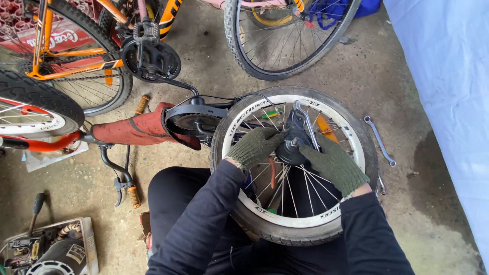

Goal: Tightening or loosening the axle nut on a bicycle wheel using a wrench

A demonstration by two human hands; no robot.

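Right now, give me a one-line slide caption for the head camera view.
Gloved left hand and right hand grip the hub of a small bike's white-rimmed wheel, wrench on concrete nearby.

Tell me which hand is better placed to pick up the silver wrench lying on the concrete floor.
The right hand, I judge. The silver wrench lies on the concrete floor just beyond the small white-rimmed bicycle wheel, on that hand's side; the left hand would have to cross the black hub.

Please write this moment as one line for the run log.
left hand on hub | right hand on hub | wheel flat on lap | wrench on floor
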